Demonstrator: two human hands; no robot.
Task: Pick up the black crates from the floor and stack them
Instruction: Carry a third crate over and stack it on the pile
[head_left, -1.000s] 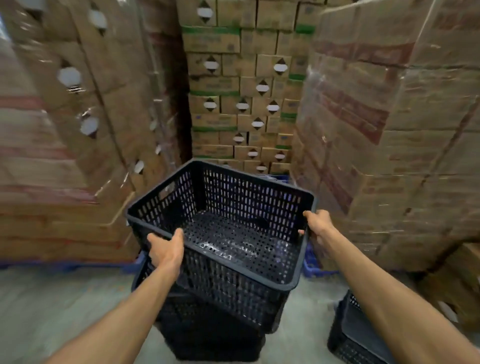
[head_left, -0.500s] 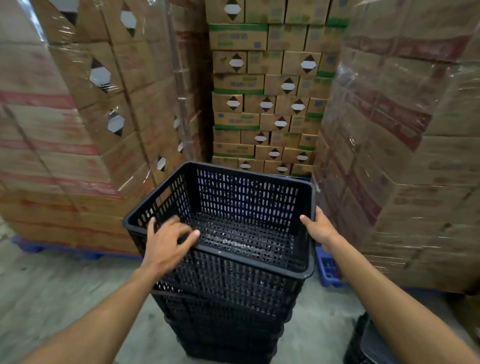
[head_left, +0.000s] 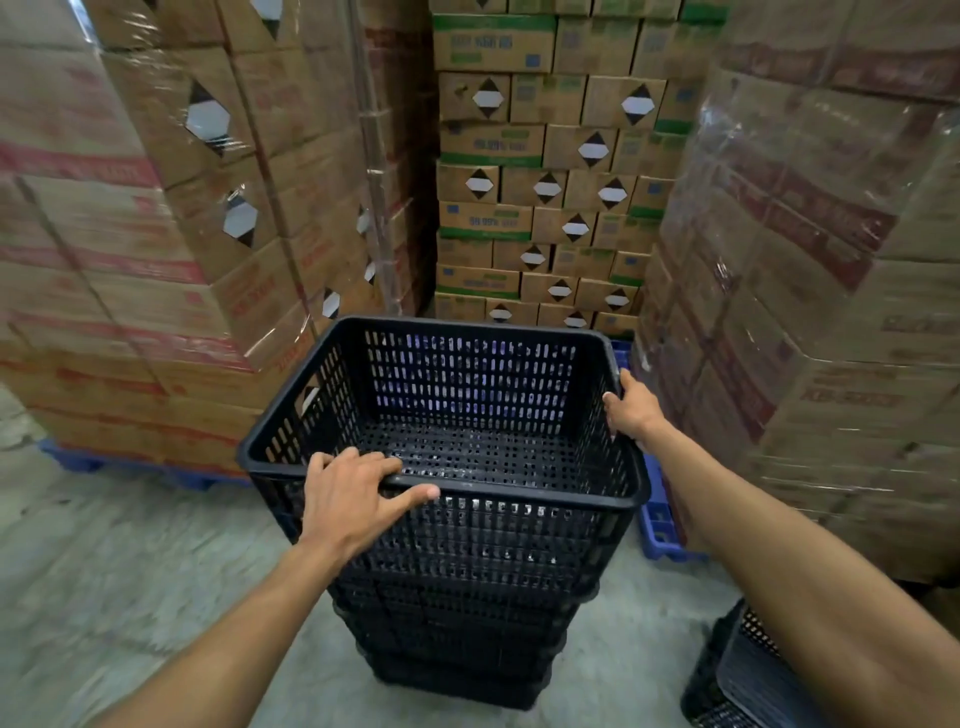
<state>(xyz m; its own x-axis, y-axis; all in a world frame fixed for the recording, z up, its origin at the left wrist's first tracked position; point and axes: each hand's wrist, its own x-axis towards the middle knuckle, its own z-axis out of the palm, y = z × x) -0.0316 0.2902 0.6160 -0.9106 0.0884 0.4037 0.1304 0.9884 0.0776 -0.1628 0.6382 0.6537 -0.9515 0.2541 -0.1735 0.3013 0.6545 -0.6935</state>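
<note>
Fingers of the left hand (head_left: 347, 498) now lie spread flat over the near rim of the black perforated plastic crate (head_left: 467, 447), no longer gripping; the right hand (head_left: 631, 408) clasps the right rim. The crate has settled onto the black crate stack (head_left: 457, 639), apparently fully nested. Another black crate (head_left: 727, 680) waits near right.

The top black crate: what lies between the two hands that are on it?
In the head view, only the top black crate itself: its open, empty perforated inside separates the left hand on the near rim from the right hand on the right rim.
</note>
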